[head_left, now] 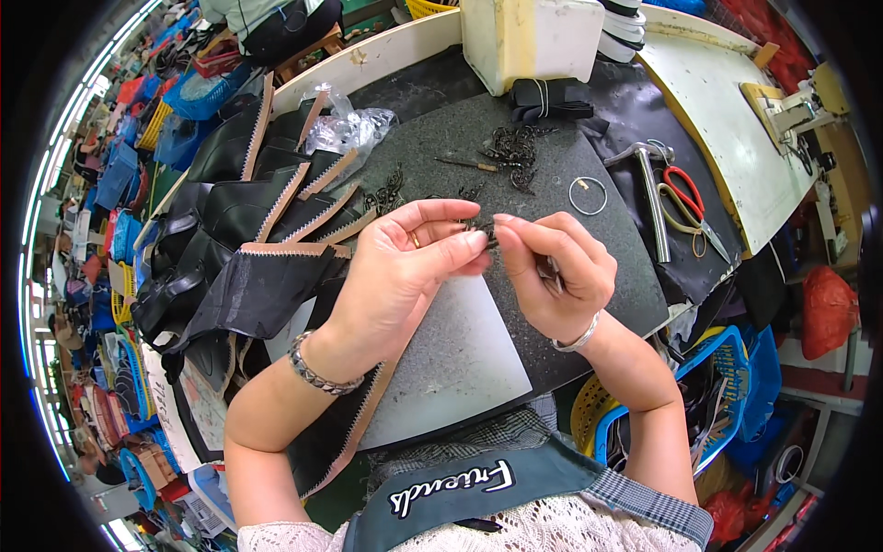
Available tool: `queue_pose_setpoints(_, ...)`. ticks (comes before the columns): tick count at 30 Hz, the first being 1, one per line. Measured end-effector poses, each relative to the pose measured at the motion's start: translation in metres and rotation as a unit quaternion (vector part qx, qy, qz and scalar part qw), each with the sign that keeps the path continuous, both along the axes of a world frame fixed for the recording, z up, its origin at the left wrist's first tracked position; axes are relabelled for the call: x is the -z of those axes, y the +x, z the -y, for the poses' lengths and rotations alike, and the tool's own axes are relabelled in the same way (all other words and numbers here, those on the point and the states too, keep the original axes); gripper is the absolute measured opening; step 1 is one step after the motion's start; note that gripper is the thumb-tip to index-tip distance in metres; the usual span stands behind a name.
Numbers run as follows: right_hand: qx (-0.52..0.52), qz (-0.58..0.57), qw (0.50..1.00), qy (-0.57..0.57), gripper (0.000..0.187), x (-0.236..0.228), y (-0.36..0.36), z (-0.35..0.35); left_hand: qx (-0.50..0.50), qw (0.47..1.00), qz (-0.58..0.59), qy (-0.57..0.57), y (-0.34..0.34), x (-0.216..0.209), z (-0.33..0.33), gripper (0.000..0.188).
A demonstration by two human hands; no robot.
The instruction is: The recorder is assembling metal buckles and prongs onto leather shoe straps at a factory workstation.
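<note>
My left hand (400, 253) and my right hand (556, 271) meet over the middle of the dark work board (589, 258). Between their pinched fingertips is a small dark metal piece (490, 236), possibly a buckle; the fingers cover much of it. Both hands are closed, and the right one's curled fingers hide its palm. Beyond them lies a loose pile of similar dark metal pieces (517, 152), beside a thin pointed tool (465, 163). Black leather pieces (248, 294) with tan zigzag-cut edges are heaped left of my left hand. A pale sheet (460, 340) lies below my hands.
A hammer (655, 202), red-handled scissors (690, 202) and a metal ring (588, 195) lie to the right. At the back stand a whitish block (529, 46) and a banded black bundle (552, 98). A clear plastic bag (354, 129) sits back left; a blue basket (727, 345) stands lower right.
</note>
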State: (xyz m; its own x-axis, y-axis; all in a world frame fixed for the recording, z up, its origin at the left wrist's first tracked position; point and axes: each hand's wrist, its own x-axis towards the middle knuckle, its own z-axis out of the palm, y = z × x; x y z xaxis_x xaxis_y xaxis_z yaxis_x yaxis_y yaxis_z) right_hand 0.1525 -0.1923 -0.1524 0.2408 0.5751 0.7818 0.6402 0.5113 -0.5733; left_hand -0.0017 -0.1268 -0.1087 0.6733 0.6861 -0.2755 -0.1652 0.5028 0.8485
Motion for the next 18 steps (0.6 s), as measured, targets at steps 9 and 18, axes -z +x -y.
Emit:
queue_pose_setpoints(9,-0.113,-0.165,0.960,-0.194,0.039,-0.007,-0.001,0.007,0.016,0.996,0.044,0.069,-0.007,0.023,-0.004,0.024)
queue_pose_setpoints(18,-0.175,0.055,0.978,-0.102,0.041,0.003,0.019,0.013,0.113,0.991,-0.063,-0.043,-0.015,0.017,0.003,0.014)
